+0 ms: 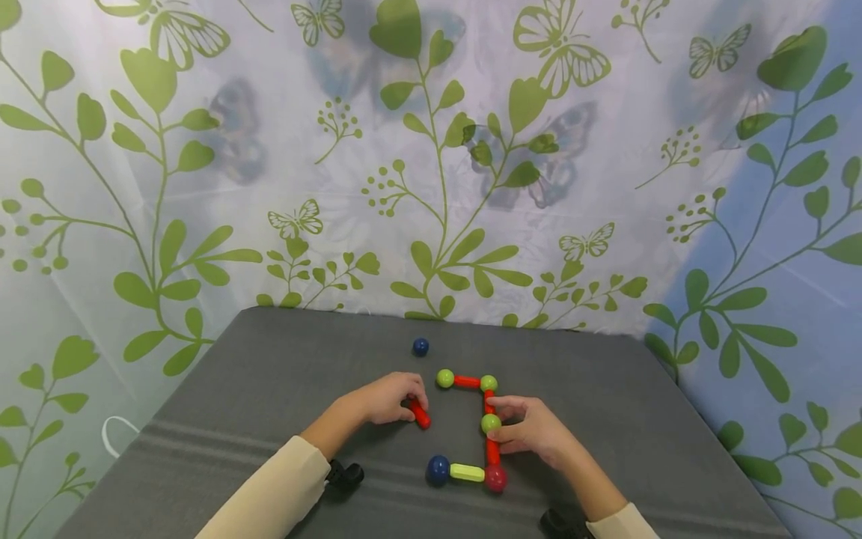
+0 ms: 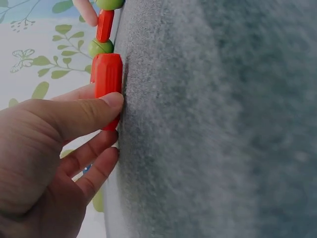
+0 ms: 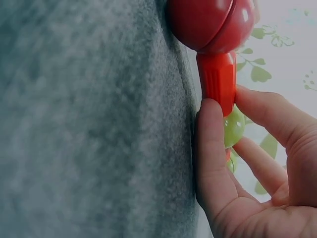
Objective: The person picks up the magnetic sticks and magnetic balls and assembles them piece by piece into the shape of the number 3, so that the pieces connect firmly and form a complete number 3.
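Note:
My left hand pinches a loose red rod between thumb and fingers, just above the grey surface. To its right lies a chain of toy rods and balls. My right hand holds this chain at its right side, its digits on the lower red rod and around the middle green ball. That rod ends in a dark red ball. A yellow-green rod joins it to a blue ball. At the far end, another red rod links two green balls.
A second blue ball lies alone farther back on the grey table. Behind the table hangs a curtain printed with leaves and butterflies. Black straps show at both wrists.

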Demonstrator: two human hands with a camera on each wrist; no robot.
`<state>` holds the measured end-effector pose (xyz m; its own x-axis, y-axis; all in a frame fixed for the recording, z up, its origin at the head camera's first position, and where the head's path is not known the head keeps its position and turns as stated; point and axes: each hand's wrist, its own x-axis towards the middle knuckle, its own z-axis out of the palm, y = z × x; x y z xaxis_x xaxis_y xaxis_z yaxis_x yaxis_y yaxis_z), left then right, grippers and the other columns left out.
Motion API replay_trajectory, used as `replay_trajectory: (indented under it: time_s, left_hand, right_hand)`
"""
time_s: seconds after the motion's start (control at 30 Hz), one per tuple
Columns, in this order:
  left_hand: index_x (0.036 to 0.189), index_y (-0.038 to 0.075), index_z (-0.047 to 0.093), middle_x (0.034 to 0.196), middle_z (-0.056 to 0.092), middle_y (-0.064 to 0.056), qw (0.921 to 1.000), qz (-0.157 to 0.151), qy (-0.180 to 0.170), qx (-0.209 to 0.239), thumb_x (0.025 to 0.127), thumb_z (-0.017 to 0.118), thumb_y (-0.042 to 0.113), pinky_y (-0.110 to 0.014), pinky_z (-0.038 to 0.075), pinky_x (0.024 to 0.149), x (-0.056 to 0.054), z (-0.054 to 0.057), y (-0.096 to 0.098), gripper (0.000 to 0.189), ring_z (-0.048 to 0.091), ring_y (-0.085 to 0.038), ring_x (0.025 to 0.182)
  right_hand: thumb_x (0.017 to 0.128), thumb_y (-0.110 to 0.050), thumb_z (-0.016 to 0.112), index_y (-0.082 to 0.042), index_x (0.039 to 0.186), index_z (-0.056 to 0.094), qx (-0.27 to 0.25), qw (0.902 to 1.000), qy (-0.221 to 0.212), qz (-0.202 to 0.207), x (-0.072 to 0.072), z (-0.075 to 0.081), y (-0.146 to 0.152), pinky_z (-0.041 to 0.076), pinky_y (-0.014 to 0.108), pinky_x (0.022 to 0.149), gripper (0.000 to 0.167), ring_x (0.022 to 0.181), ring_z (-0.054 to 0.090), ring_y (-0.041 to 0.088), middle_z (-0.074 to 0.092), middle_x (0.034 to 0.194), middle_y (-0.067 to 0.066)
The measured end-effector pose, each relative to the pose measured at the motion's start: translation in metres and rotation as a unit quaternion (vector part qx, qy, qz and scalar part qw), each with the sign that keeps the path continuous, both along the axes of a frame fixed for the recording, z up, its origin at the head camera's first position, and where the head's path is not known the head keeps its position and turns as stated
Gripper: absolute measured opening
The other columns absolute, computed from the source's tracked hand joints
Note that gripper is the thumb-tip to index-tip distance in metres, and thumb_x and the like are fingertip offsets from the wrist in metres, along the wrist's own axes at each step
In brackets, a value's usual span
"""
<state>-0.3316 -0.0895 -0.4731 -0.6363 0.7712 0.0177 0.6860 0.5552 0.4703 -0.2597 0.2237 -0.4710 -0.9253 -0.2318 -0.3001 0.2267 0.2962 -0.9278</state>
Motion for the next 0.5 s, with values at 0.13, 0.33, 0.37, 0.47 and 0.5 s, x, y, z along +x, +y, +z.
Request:
replay_trajectory:
  time_s: [0.13,0.33,0.37,0.47,0.5]
  left_hand:
    - [0.102,0.02,0.075,0.099,0.064,0.009,0.9998,0.004,0.002,0.019,0.089,0.08,0.011,-0.024,0.051,0.087,0.001,-0.002,-0.003,0.017,0.059,-0.006,0.091]
    - [0.101,0.019,0.076,0.096,0.067,0.009,0.9983,0.026,-0.001,0.052,0.088,0.082,0.015,-0.023,0.051,0.081,0.004,-0.004,-0.001,0.015,0.06,-0.009,0.087]
    - [0.101,0.019,0.076,0.096,0.067,0.009,0.9979,0.029,-0.003,0.059,0.088,0.082,0.016,-0.022,0.051,0.081,0.005,-0.004,0.001,0.015,0.06,-0.009,0.087]
    - [0.101,0.02,0.077,0.094,0.067,0.01,0.9963,0.035,-0.007,0.079,0.087,0.083,0.017,-0.021,0.051,0.079,0.006,-0.006,0.005,0.015,0.06,-0.008,0.085]
    - [0.101,0.02,0.077,0.094,0.067,0.01,0.9957,0.038,-0.008,0.084,0.087,0.083,0.018,-0.021,0.051,0.079,0.006,-0.007,0.007,0.015,0.06,-0.007,0.084]
  right_hand:
    - [0.081,0.0,0.084,0.002,0.146,0.052,-0.002,1.0,0.001,-0.004,-0.001,0.002,-0.003,0.063,0.045,0.079,0.072,0.087,0.072,0.025,0.058,0.125,0.024]
    - [0.081,-0.001,0.084,0.001,0.145,0.053,-0.005,1.0,0.001,-0.009,-0.004,0.001,-0.005,0.063,0.044,0.079,0.071,0.087,0.073,0.024,0.059,0.123,0.023]
    - [0.081,-0.001,0.084,0.001,0.145,0.053,-0.005,0.9999,0.002,-0.009,-0.004,0.001,-0.005,0.063,0.044,0.079,0.071,0.087,0.073,0.024,0.059,0.123,0.023]
    - [0.081,-0.001,0.085,0.002,0.145,0.053,-0.008,0.9999,0.003,-0.009,-0.005,0.001,-0.005,0.063,0.044,0.079,0.072,0.087,0.072,0.024,0.059,0.123,0.023]
    - [0.08,-0.001,0.085,0.002,0.145,0.053,-0.009,0.9999,0.003,-0.01,-0.005,0.001,-0.006,0.063,0.044,0.079,0.072,0.087,0.073,0.024,0.059,0.123,0.023]
